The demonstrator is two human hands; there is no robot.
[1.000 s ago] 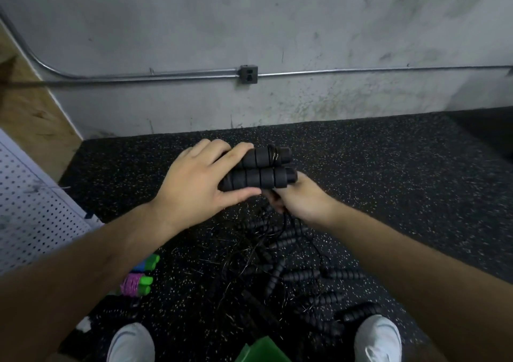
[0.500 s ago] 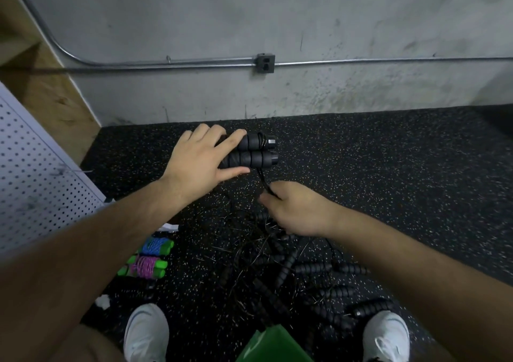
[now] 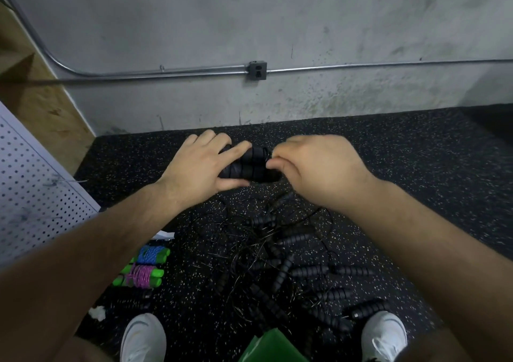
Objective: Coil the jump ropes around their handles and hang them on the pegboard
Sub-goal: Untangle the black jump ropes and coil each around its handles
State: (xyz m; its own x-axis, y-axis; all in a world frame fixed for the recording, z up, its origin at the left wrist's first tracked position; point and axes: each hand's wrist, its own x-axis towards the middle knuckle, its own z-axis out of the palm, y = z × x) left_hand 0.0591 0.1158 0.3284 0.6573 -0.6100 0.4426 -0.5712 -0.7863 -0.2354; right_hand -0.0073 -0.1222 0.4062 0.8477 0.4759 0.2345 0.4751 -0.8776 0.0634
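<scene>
Head view: two ribbed black foam handles [image 3: 251, 166], side by side above the speckled rubber floor [image 3: 388, 167].
Left hand [image 3: 200, 164]: fingers curl around the handles.
Right hand [image 3: 313, 167]: fingertips pinch the thin cord [image 3: 267, 152] at the handles' end.
Pegboard [image 3: 33, 195]: white, perforated, at the left.

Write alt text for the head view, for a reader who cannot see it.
The left hand grips two black ribbed foam jump-rope handles while the right hand pinches the thin black cord at their ends. Below lies a tangled pile of black jump ropes on speckled black rubber flooring, a white pegboard at left.
</scene>
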